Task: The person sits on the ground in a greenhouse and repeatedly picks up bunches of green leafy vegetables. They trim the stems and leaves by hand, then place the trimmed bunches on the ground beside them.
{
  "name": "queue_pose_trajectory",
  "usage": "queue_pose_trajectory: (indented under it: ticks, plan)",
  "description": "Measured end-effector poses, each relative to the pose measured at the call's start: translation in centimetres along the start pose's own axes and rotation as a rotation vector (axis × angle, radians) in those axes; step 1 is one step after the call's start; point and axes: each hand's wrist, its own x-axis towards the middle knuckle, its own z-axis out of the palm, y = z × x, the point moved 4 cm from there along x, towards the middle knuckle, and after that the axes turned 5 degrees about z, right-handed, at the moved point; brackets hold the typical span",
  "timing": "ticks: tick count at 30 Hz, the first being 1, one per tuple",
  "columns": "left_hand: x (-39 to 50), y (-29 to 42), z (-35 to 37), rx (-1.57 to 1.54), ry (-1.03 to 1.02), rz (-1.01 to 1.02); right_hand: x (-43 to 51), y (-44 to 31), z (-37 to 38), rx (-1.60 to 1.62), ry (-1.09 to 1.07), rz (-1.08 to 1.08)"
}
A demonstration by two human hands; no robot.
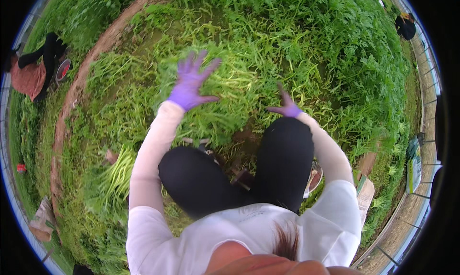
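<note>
My left hand (pixel 192 79), in a purple glove, is spread with its fingers apart over a heap of pulled leafy greens (pixel 233 77) with pale stems. Nothing is in it. My right hand (pixel 286 104), in a glove of the same colour, is just beyond my right knee, thumb and fingers apart, also holding nothing; its fingertips look darkened. Between the two hands lie pale stems and feathery leaves. A gathered pile of greens (pixel 120 171) with bright stems lies left of my left forearm.
Tall standing greens (pixel 363 59) grow at the right. A dirt furrow (pixel 68 106) curves along the left. A co-worker (pixel 32 72) sits at the far left by a basin (pixel 63 69); another person (pixel 406 26) is at the upper right. Sacks (pixel 414 165) stand near the right edge.
</note>
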Motion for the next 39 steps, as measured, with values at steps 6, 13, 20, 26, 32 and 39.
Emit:
queue_pose_trajectory:
  ticks: [6, 13, 20, 26, 32, 39]
  plan:
    - [4.6, -4.4, 10.7, -0.037, -0.572, -0.070, 11.8, -14.8, 8.5, -0.206, -0.279, -0.307]
    - [-5.9, -6.9, 13.6, -0.271, -0.457, -0.529, 15.5, -14.4, 6.3, 0.174, -0.640, -0.406]
    - [-10.2, -3.1, 4.1, -0.216, 0.301, -0.482, 27.1, -3.1, -3.2, -1.015, -0.061, -0.073]
    - [-34.9, -9.6, 22.0, -1.151, 0.690, -1.861, 32.0, 0.5, 1.8, -0.767, -0.168, -0.002]
    - [-30.9, -10.9, 23.7, -0.770, -0.055, -1.341, 20.0, 7.7, -1.6, -0.632, -0.031, -0.009]
    - [-19.4, -7.7, 20.7, -1.410, 0.401, -1.494, 6.1, 6.2, 1.2, -0.654, -0.108, 0.196]
